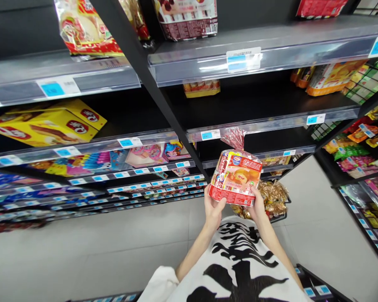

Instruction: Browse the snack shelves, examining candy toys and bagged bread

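Both my hands hold a red and orange bag of bread (235, 176), gathered and tied at the top, in front of black shop shelves. My left hand (213, 208) grips its lower left corner with fingers wrapped round the edge. My right hand (257, 204) supports the lower right corner from behind and below. The bag is upright, just below a bare black shelf (258, 105). My white shirt with black brush marks (239, 264) fills the bottom of the view.
Shelves with blue price tags run left and right: yellow boxes (47, 123) at left, a bag like mine (85, 27) at top left, snack packs (359, 144) at right. A basket of gold-wrapped sweets (272, 197) sits low behind the bag. The floor is pale tile (97, 247).
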The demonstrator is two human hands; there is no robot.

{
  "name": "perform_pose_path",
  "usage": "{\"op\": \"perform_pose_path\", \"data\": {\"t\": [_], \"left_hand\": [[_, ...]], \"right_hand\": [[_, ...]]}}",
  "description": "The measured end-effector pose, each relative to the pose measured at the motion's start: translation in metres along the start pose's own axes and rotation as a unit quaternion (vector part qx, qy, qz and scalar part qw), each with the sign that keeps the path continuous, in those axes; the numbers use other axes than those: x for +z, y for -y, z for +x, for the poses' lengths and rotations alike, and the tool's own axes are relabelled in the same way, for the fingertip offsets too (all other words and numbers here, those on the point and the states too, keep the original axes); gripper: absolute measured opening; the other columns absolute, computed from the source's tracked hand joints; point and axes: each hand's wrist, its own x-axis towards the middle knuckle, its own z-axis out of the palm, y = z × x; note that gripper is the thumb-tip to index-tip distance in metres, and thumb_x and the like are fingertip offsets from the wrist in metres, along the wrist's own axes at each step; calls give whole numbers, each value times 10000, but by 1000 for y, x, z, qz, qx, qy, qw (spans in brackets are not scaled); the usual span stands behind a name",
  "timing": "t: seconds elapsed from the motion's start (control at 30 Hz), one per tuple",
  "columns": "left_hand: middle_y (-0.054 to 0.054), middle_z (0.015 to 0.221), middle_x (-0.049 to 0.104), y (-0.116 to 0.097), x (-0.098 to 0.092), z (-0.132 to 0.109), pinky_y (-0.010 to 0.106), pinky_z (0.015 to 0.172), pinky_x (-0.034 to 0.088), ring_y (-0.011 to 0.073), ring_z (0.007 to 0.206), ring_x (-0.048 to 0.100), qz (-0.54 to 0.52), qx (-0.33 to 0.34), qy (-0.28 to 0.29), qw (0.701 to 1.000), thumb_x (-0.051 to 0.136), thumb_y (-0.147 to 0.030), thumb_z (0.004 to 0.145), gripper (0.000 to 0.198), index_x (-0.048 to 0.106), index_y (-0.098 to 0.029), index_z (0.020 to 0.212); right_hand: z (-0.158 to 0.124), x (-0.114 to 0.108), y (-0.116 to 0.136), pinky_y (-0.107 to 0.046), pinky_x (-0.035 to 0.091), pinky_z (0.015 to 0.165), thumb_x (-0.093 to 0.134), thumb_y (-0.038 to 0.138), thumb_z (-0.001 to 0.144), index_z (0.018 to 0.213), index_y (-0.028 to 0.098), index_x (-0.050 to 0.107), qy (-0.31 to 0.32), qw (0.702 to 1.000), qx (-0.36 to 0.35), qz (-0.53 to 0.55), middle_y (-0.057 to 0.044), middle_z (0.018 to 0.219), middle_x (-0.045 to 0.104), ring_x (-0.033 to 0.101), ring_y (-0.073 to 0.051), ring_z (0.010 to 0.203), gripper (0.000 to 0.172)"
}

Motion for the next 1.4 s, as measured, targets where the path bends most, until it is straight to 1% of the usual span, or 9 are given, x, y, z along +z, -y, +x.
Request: {"op": "perform_pose_path", "data": {"t": [0.1, 0.17, 0.27, 0.43, 0.63, 0.73, 1.07, 1.23, 1.4], "left_hand": [[94, 1274, 667, 0, -1, -2, 418, 1078, 475, 308, 1195, 641, 31, 2, 26, 999, 975, -281, 614, 775, 585, -275, 1284], [101, 1285, 647, 0, -2, -4, 415, 1068, 489, 305, 1193, 642, 56, 0, 40, 998, 978, -276, 605, 803, 557, -269, 1289], [97, 1313, 613, 2, -5, -6, 422, 1078, 493, 292, 1215, 632, 100, 2, 46, 994, 970, -316, 618, 816, 517, -268, 1295], [93, 1313, 599, 3, -8, -8, 413, 1073, 506, 273, 1209, 637, 140, 15, 50, 989, 970, -361, 617, 834, 498, -269, 1298], [102, 1330, 581, 4, -7, -12, 409, 1080, 510, 269, 1228, 625, 156, 31, 51, 986, 975, -337, 607, 840, 508, -265, 1301], [95, 1315, 587, 6, -7, -14, 403, 1084, 504, 263, 1224, 623, 157, 35, 58, 985, 976, -329, 606, 837, 511, -266, 1300], [96, 1307, 589, 6, -2, -19, 394, 1066, 513, 262, 1204, 631, 177, 34, 71, 981, 967, -340, 619, 817, 510, -263, 1292], [87, 1301, 583, 5, -2, -21, 370, 1066, 505, 241, 1201, 625, 177, 42, 86, 980, 954, -302, 652, 786, 513, -265, 1302], [84, 1283, 588, 3, -2, -21, 380, 1058, 516, 249, 1191, 634, 180, 39, 90, 979, 955, -313, 650, 775, 521, -269, 1290]], "right_hand": [[7, -6, -8, -481, 651, 839, 776, 482, 703, 984, 222, 732, 30, 992, 70, 102, -46, 978, 830, 786, -322, 941, 385], [10, -10, -13, -495, 641, 888, 754, 467, 729, 1031, 224, 729, 57, 985, 84, 141, -50, 1040, 828, 776, -325, 1020, 389], [12, -15, -19, -500, 626, 941, 749, 424, 741, 1092, 226, 720, 87, 975, 106, 176, -50, 1085, 825, 763, -322, 1079, 404], [13, -20, -26, -498, 610, 989, 747, 367, 737, 1122, 231, 705, 102, 962, 125, 221, -38, 1087, 826, 760, -313, 1096, 410], [13, -24, -30, -514, 606, 992, 722, 377, 737, 1079, 214, 703, 115, 954, 144, 237, -51, 1081, 826, 752, -320, 1105, 379], [12, -26, -28, -514, 598, 1004, 720, 371, 743, 1093, 211, 699, 117, 952, 150, 241, -54, 1092, 824, 748, -318, 1114, 385], [9, -32, -29, -506, 586, 1025, 730, 379, 737, 1084, 206, 704, 108, 950, 141, 255, -52, 1086, 826, 754, -310, 1093, 389], [8, -34, -29, -516, 581, 1032, 727, 374, 743, 1050, 207, 706, 106, 950, 138, 258, -54, 1102, 822, 737, -314, 1136, 349], [6, -34, -28, -530, 579, 1031, 709, 382, 756, 1064, 215, 702, 105, 954, 130, 250, -52, 1103, 820, 727, -320, 1161, 350]]}}
